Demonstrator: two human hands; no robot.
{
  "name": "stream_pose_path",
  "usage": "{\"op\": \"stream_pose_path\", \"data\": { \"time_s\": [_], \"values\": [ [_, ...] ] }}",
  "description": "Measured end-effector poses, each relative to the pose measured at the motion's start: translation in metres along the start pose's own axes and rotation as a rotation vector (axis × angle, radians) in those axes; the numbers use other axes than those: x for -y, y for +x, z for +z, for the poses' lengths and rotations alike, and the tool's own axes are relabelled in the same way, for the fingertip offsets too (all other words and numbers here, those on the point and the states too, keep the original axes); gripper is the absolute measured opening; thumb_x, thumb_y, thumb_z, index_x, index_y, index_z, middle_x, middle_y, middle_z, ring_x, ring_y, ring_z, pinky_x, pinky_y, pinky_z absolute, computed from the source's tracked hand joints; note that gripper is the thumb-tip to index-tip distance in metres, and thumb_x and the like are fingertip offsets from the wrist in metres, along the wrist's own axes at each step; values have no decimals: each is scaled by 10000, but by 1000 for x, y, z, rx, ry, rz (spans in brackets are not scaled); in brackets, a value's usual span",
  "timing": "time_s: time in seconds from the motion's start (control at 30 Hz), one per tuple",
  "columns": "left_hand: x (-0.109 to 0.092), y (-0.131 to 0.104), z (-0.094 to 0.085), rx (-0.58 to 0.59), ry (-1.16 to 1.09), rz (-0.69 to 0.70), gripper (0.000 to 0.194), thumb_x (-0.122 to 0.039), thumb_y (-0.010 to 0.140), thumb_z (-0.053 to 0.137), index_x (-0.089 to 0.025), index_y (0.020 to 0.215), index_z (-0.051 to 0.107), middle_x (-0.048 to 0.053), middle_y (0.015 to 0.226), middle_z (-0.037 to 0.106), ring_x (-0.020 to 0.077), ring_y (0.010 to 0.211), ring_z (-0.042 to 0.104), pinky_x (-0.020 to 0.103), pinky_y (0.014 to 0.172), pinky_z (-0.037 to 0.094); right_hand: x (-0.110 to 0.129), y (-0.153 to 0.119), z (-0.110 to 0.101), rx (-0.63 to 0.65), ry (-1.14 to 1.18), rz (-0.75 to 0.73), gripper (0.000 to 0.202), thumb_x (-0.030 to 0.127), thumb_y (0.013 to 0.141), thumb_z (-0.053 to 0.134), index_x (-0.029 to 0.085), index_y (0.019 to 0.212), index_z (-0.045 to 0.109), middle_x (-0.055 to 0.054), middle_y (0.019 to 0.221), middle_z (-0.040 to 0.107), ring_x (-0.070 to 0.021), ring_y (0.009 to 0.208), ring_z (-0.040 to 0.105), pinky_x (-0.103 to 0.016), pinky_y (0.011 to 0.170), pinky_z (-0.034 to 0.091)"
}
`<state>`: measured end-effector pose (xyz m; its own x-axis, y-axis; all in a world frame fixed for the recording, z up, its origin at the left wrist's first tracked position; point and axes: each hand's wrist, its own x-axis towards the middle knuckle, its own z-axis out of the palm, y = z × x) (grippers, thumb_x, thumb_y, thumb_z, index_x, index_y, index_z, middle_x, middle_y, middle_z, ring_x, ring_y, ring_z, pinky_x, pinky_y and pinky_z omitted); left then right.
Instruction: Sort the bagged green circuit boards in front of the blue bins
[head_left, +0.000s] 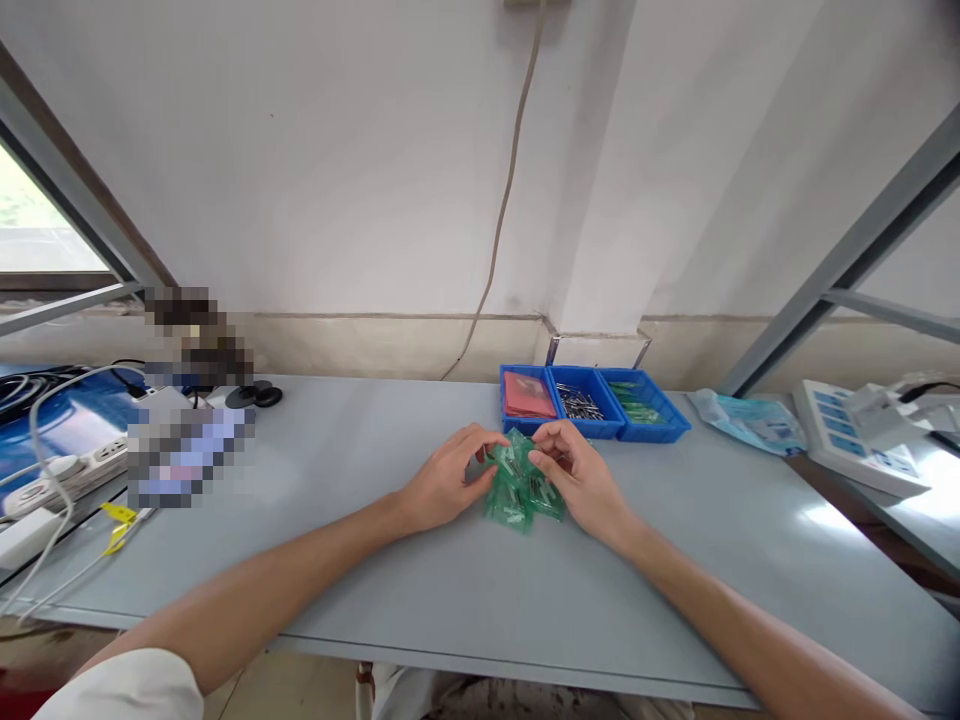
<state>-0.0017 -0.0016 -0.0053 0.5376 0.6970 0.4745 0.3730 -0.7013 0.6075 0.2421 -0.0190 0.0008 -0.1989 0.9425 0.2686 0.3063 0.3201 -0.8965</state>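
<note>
Several small green see-through plastic bags (511, 511) with thin metal pieces inside lie in a loose pile at the middle of the table. My left hand (448, 478) comes from the left, its thumb and fingertips closed on the left edge of the upper green bag (513, 457). On the other side my right hand (576, 477) pinches the same bag's right edge between thumb and forefinger. The bag is stretched between both hands, above the others. Part of each bag is hidden behind the fingers.
Behind my right hand stand three joined blue bins: one with red packets (527, 394), one with loose metal pieces (580, 403), one with green bags (632, 402). A light-blue packet (751, 421) and power strip (855, 437) are right. Cables and another power strip (71, 472) crowd the left.
</note>
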Motion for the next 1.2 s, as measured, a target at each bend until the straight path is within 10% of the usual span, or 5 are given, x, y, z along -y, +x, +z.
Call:
{"op": "stream_pose_path", "data": {
  "time_s": [1.2],
  "values": [
    [1,1,-1,8,-3,-40,378,-121,936,598,-244,1292,637,51,1071,612,201,979,599,323,900,519,11,-3,0,26,-103,-27,194,447,1046,544,268,1027,615,-5,886,619,-196,801,562,-314,712,470]
  ]
}}
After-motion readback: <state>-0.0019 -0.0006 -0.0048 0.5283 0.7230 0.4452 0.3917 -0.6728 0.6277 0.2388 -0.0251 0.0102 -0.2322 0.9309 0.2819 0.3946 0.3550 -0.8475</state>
